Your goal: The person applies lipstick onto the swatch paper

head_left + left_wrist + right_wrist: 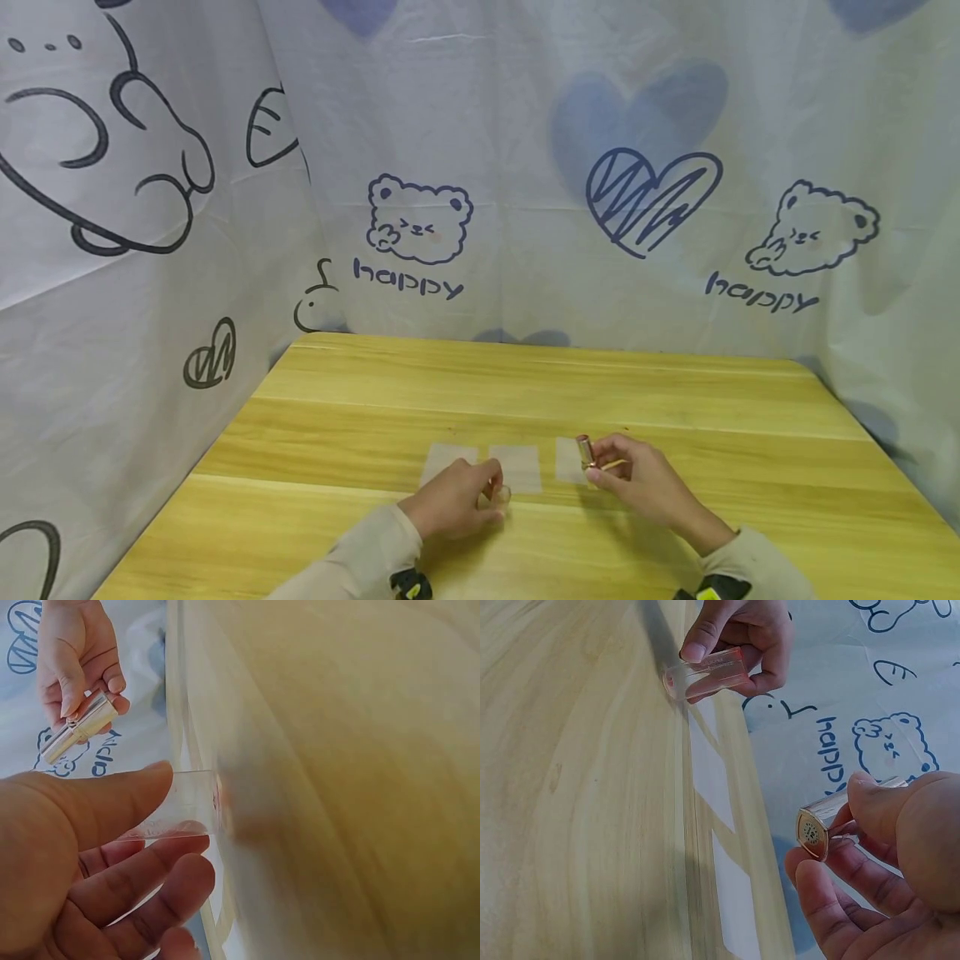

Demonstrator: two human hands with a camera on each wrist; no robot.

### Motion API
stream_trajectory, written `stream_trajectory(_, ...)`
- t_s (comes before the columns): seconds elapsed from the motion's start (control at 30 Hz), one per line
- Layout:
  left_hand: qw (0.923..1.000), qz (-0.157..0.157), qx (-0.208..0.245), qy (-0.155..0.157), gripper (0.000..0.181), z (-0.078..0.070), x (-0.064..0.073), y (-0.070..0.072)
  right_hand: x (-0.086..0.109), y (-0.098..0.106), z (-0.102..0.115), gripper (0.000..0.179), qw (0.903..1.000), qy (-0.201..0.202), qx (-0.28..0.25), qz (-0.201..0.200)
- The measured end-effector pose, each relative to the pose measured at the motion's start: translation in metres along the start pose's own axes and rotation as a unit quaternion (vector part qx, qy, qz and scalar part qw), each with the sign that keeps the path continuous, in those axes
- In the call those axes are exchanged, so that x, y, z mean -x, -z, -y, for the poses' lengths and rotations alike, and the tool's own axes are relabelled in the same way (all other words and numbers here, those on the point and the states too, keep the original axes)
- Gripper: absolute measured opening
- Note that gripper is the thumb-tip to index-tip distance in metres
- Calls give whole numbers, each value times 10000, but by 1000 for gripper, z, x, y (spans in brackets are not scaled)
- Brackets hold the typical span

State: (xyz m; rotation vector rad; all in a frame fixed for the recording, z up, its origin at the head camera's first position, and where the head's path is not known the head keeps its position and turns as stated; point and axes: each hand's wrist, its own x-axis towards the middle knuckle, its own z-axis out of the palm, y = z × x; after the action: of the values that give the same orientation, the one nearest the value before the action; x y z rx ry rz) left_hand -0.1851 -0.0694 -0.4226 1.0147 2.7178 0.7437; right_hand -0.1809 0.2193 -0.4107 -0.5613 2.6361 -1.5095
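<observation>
A shiny gold-coloured tube (586,452), right of centre in the lower half of the head frame, is grasped by the fingers of the right hand (637,483). It looks stiff and probably light, though denser than its clear partner; the polished sides may slip, so a pinch around the middle of the barrel seems surest. At lower centre, the fingers of the left hand (457,500) pinch a clear cap (193,801), likely thin, light, slick and prone to cracking if squeezed hard; its two opposite flat walls suit the hold. Whether it touches the tabletop (360,367) I cannot tell.

Counted: one tube, one cap, three pale sheets (515,468) in a row across lower centre, two beige sleeves (367,550).
</observation>
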Motion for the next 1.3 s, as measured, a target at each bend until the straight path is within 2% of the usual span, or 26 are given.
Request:
stream_trajectory(0.63,10000,1,0,25,28,4,0,-2,0,0,0,27,9998,126,-23,130)
stream_trajectory(0.8,9999,71,74,108,29,1,3,2,-1,1,3,28,9998,53,100,139)
stream_trajectory(1.0,9995,163,225,160,39,-6,4,13,-1,2,10,28,9997,74,91,208)
stream_trajectory(1.17,9975,-243,649,-109,39,-9,0,17,-2,0,15,27,9995,214,94,196)
stream_trajectory(1.3,9915,-704,1069,-224,36,-17,-5,16,-2,-3,18,27,9989,412,-54,198)
